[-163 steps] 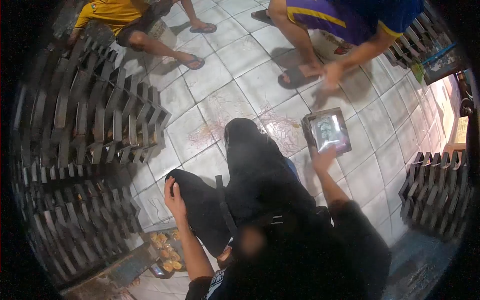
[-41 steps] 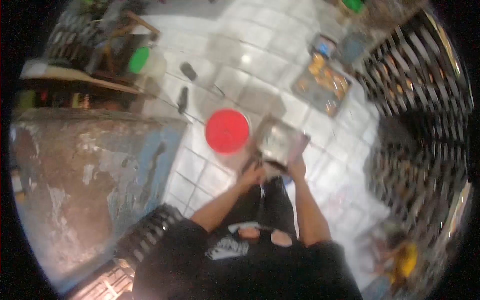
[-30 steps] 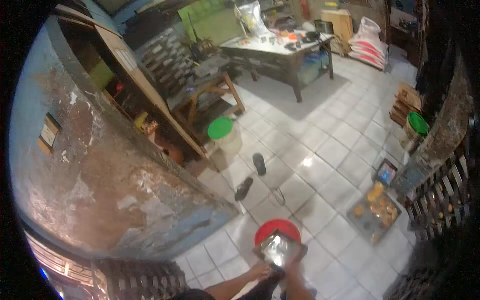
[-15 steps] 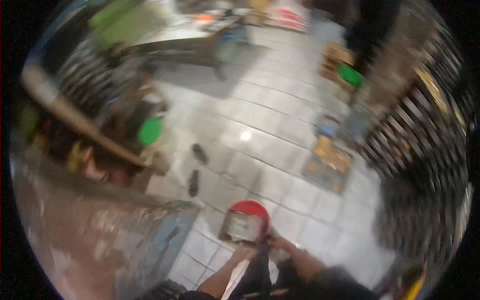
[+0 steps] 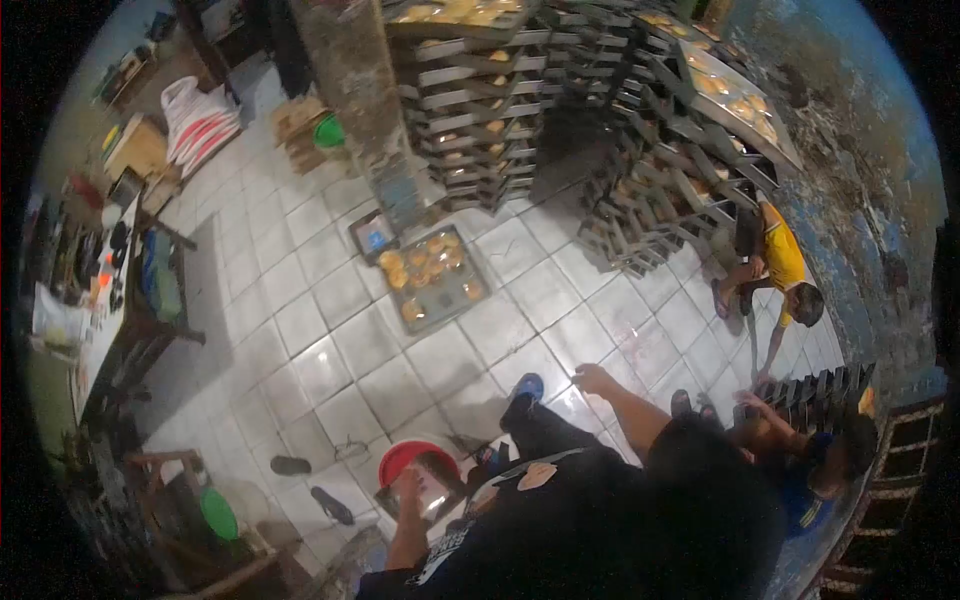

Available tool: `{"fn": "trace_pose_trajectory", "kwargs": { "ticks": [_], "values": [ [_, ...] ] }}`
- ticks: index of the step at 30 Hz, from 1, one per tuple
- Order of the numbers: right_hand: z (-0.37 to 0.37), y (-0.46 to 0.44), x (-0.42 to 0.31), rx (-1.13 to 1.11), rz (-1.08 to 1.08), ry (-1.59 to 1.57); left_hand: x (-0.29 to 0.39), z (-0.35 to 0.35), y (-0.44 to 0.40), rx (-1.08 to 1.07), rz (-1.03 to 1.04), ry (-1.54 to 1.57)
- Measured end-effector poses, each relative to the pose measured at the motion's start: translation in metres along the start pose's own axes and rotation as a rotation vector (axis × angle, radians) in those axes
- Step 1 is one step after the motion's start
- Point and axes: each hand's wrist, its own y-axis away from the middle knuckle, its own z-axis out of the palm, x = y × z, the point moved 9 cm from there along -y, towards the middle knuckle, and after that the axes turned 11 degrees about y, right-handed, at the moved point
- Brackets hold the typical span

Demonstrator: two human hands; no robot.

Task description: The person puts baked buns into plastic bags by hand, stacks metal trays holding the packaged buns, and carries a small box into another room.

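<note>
Tray (image 5: 437, 301) holds baked pcs (image 5: 425, 262) (L hand (image 5: 407, 489) on box (image 5: 436, 488)).

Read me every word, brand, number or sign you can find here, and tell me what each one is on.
None can be read.
White print on the wearer's black shirt: too small and slanted to read.
Square object under the left hand: any label is too blurred to make out.
White sacks with red bands: any lettering is too small to read.
</note>
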Motion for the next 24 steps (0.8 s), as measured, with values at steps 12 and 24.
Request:
{"fn": "trace_pose_trajectory", "kwargs": {
  "ticks": [12,24],
  "values": [
    [-0.303,-0.095,0.034,0.302,-0.121,-0.462,0.54,0.373,-0.024,-0.015,1.313,-0.522],
    [-0.555,-0.184,-0.074,0.723,-0.161,-1.361,0.876,0.797,0.272,0.331,2.559,-0.543]
  ]
}}
